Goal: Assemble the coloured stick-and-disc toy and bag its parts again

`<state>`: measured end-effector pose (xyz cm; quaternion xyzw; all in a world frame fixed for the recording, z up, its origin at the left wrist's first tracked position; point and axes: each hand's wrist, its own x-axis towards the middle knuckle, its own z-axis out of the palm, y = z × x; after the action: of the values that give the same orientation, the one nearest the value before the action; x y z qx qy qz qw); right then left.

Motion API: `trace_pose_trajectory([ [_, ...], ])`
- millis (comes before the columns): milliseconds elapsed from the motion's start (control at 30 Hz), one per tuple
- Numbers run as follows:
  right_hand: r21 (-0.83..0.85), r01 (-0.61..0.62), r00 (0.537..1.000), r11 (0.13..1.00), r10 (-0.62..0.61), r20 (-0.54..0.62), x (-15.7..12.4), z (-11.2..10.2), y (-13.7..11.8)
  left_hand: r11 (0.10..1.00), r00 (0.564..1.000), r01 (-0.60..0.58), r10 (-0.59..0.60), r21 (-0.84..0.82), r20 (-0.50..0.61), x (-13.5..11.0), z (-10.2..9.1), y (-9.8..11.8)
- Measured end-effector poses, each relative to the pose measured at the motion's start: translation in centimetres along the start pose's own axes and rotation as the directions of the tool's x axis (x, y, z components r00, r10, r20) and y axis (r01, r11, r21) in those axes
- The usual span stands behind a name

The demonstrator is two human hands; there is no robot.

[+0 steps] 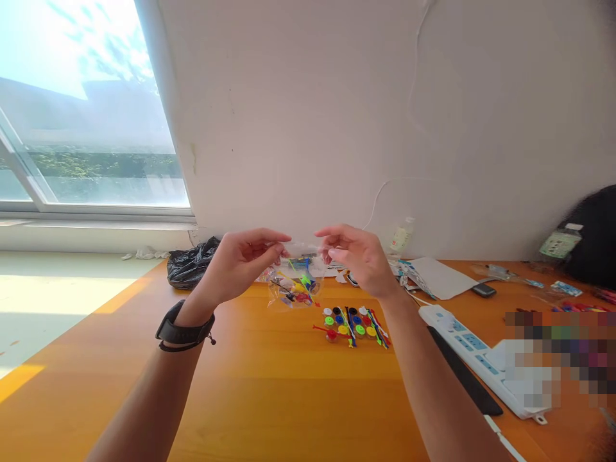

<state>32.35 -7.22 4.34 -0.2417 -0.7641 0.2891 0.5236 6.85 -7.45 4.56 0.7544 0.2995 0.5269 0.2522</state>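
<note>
A clear plastic bag (289,298) of small coloured pieces (306,281) hangs between two bare hands above a wooden bench (269,398). The left hand (245,260) pinches the bag's upper edge at one side between thumb and fingers; the right hand (359,256) pinches the other side, its fingers curled inward. Whether the bag's bottom touches the bench cannot be told.

Below the right hand, alongside its forearm, coloured caps (360,330) stand grouped in rows (white, black, blue, green, red and yellow among them), with thin sticks (350,327) lying among them. A black band (180,326) circles the left wrist. Just left of the left hand sits a crumpled black plastic bag (190,264).

Beyond the right hand, near the wall, stands a bottle (401,239); to that hand's right lies a white sheet (447,277). A white power strip (469,346) runs to the right of the right forearm.
</note>
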Motion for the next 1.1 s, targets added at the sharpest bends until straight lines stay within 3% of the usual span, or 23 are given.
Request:
trace_pose_trajectory([
  [100, -0.033, -0.083, 0.991, 0.996, 0.086, 0.105, -0.1, 0.2, -0.2, 0.999, 1.0, -0.016, 0.017, 0.05, -0.022, -0.1, 0.4, -0.2],
  [200, -0.037, -0.133, 0.988, 0.99, 0.135, 0.08, -0.1, 0.5, 0.1, 0.997, 1.0, -0.015, 0.014, 0.069, 0.013, -0.1, 0.3, -0.1],
  [467, 0.049, -0.064, 0.997, 0.997, 0.062, 0.046, -0.1, -0.1, 0.5, 0.993, 0.979, 0.075, -0.056, -0.094, 0.195, -0.3, -0.9, 0.1],
  [633, 0.004, 0.083, 0.996, 0.997, -0.083, 0.016, -0.2, 0.2, 0.1, 0.997, 0.995, -0.04, 0.046, -0.07, 0.091, -0.2, -0.7, 0.0],
  [867, -0.333, 0.227, 0.969, 0.915, -0.247, -0.019, -0.2, 1.1, -0.7, 0.999, 0.998, -0.052, 0.052, -0.003, 0.028, -0.2, -0.5, 1.4],
  [1000, -0.356, 0.248, 0.966, 0.901, -0.26, 0.017, -0.2, 1.3, -1.2, 0.996, 0.997, -0.078, 0.078, 0.04, 0.009, -0.1, -0.1, 1.1],
  [1100, -0.317, 0.167, 0.986, 0.934, -0.162, 0.041, -0.2, 1.7, -1.4, 0.983, 0.991, -0.117, 0.107, 0.141, 0.079, -0.2, 0.3, 0.8],
])
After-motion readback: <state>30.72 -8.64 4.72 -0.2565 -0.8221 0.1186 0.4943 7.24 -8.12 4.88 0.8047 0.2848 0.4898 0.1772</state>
